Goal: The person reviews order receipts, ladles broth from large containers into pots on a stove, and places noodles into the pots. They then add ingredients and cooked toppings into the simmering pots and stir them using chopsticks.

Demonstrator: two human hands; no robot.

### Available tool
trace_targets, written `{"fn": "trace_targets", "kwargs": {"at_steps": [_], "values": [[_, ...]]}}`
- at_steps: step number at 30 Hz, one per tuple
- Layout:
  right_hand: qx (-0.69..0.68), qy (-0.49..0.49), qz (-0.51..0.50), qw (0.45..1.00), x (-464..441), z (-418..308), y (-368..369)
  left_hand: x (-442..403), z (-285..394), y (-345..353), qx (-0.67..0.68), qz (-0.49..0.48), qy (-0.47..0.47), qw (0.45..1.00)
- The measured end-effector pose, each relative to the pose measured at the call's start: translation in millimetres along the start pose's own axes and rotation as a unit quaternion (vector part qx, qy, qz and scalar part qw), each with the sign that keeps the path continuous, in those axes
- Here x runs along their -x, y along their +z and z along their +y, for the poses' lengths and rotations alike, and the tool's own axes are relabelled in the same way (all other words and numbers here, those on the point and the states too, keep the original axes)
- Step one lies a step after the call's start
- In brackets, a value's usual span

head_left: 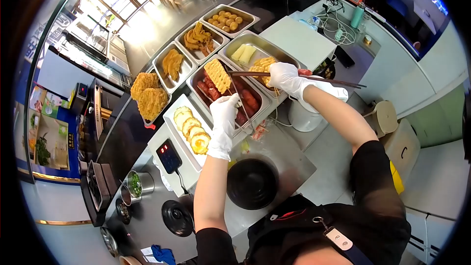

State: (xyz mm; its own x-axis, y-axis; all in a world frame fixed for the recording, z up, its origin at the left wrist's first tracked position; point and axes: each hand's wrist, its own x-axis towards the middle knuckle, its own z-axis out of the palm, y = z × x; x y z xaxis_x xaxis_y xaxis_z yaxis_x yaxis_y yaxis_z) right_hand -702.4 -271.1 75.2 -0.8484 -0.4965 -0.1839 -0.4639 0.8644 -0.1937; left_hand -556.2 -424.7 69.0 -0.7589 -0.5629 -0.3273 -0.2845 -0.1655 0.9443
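My left hand [224, 118], in a white glove, is closed on a thin skewer that carries a yellow, bumpy-textured food slab [217, 76]. The slab is held up over a metal pan [265, 110] of red sausages [250, 99]. Closed around long brown chopsticks [248, 73], my gloved right hand [287, 79] is over the neighbouring pan [258, 44]. The chopstick tips reach the slab's right edge; I cannot tell whether they grip it. More bumpy yellow pieces [263, 65] and two pale yellow blocks [243, 54] lie in that neighbouring pan.
A white tray [172, 113] of fried eggs [190, 126] stands left, beside a digital timer [169, 155]. Further pans hold breaded cutlets [149, 99], fried strips [197, 38] and small round items [224, 20]. A black bowl [252, 183] sits near my body; a white container [305, 116] stands right.
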Motion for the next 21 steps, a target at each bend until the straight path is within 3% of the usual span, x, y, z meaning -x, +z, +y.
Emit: {"fn": "trace_targets", "kwargs": {"at_steps": [7,14,16,17,19,21], "values": [[0.023,0.038,-0.025,0.999,-15.5,-3.5,14.5,-2.5,-10.8,4.4,0.054,0.004,-0.005,0.999],[-0.128,0.104,-0.003,0.986,-29.5,10.9,-11.1,13.6,-11.6,19.5,0.108,0.02,0.021,0.994],[-0.319,0.044,0.038,0.946,-22.7,15.7,-16.1,20.0,-12.9,18.6,0.136,0.018,0.032,0.99],[-0.317,0.041,0.037,0.947,-14.6,15.1,-23.0,25.5,-12.3,16.5,0.138,0.02,0.033,0.99],[-0.508,-0.004,0.003,0.861,13.1,7.1,-49.1,42.6,-5.7,9.7,0.178,0.034,0.083,0.98],[-0.525,-0.009,-0.018,0.851,51.5,-20.7,-73.6,62.8,-1.3,-1.8,0.195,0.042,0.088,0.976]]}}
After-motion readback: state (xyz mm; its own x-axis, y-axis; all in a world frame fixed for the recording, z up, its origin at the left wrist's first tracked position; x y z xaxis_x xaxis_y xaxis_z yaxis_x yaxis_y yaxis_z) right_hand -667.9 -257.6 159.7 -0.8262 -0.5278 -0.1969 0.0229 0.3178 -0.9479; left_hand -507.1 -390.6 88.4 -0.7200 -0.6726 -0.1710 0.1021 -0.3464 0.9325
